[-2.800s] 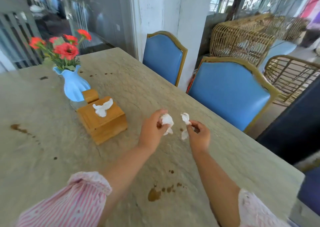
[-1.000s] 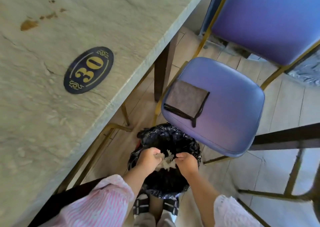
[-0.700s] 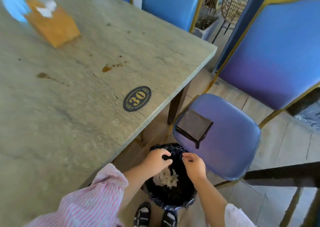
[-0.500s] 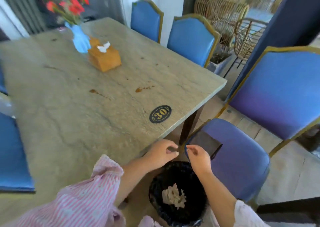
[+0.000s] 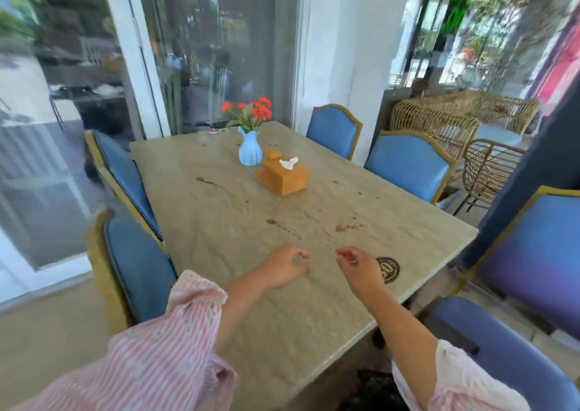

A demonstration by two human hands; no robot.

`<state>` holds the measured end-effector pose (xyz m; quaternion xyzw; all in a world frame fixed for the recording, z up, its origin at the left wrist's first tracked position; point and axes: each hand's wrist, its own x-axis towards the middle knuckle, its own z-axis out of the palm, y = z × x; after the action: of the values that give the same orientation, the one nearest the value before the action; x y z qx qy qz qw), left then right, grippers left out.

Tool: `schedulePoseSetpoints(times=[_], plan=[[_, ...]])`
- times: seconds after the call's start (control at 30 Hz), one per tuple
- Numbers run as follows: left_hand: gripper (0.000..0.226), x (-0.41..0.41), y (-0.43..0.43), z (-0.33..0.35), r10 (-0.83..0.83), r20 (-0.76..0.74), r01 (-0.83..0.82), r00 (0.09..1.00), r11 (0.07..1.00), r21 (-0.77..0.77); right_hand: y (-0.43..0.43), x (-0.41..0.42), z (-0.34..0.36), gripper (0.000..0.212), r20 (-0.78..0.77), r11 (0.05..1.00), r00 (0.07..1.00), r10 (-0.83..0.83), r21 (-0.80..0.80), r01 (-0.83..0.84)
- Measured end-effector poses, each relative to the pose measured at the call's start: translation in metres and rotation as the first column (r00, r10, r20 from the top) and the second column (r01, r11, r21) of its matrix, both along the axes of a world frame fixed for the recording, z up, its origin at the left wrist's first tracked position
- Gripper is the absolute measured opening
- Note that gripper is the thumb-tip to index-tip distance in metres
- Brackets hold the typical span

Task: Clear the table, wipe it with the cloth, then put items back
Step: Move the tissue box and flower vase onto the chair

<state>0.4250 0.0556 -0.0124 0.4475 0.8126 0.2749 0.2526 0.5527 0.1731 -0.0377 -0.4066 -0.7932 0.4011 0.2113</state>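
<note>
The grey stone table (image 5: 238,222) carries brown spill stains (image 5: 345,227) near its middle. A blue vase with red flowers (image 5: 250,150) and a wooden tissue box (image 5: 283,177) stand at the far centre. My left hand (image 5: 284,269) and my right hand (image 5: 361,269) hover side by side over the near end of the table, both empty with fingers loosely curled. The right hand partly covers the round number badge (image 5: 389,269). A dark cloth (image 5: 452,337) lies on the seat of the blue chair at the lower right, mostly hidden by my right arm.
Blue chairs with gold frames stand on the left side (image 5: 125,178), the far right side (image 5: 408,166) and the near right (image 5: 533,260). A black bin bag (image 5: 373,392) sits on the floor under the table's near corner. Wicker chairs (image 5: 439,122) stand behind.
The crumpled tissues went from my hands into the black bin bag. Both hands then rose from the bin to above the table, and my view lifted to the whole table.
</note>
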Motion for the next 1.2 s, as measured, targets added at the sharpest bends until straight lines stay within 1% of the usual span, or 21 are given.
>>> schedulePoseSetpoints(times=[0.07,0.23,0.33,0.47,0.63,0.77,0.9,1.03,1.2], plan=[[0.044,-0.036,-0.03,0.005,0.013,-0.02,-0.014,1.0,1.0,-0.012,-0.033,-0.042,0.002,0.023,-0.058,1.0,0.998,-0.01,0.014,0.011],[0.051,-0.114,-0.093,0.023,-0.032,-0.063,0.03,0.998,0.999,-0.02,-0.109,-0.139,0.002,0.024,-0.147,0.997,0.989,-0.018,-0.079,0.006],[0.054,-0.155,-0.119,0.035,-0.042,-0.053,0.041,0.998,0.999,-0.029,-0.133,-0.184,0.004,0.024,-0.137,0.995,0.99,-0.028,-0.101,0.014],[0.053,-0.211,-0.129,0.046,-0.045,-0.092,0.044,0.995,0.999,-0.014,-0.143,-0.232,0.006,0.027,-0.106,0.996,0.994,-0.004,-0.087,-0.005],[0.052,-0.28,-0.109,0.038,-0.069,-0.097,0.066,0.993,0.997,-0.034,-0.122,-0.295,0.0,0.029,-0.081,0.996,0.996,-0.042,-0.079,0.036],[0.053,-0.335,-0.079,0.038,-0.117,-0.127,0.111,0.985,0.992,-0.054,-0.088,-0.346,-0.01,0.029,-0.117,0.984,0.984,-0.135,-0.129,0.12],[0.053,-0.387,-0.049,0.046,-0.169,-0.158,0.155,0.973,0.983,-0.097,-0.054,-0.397,-0.014,0.029,-0.107,0.964,0.971,-0.215,-0.183,0.194],[0.045,-0.432,-0.019,0.04,-0.145,-0.109,0.138,0.983,0.988,-0.065,-0.03,-0.439,-0.023,0.027,-0.09,0.946,0.961,-0.263,-0.221,0.238],[0.052,-0.471,0.028,0.008,-0.207,-0.051,0.196,0.977,0.966,-0.169,-0.016,-0.455,-0.048,0.027,-0.037,0.904,0.94,-0.338,-0.291,0.314]])
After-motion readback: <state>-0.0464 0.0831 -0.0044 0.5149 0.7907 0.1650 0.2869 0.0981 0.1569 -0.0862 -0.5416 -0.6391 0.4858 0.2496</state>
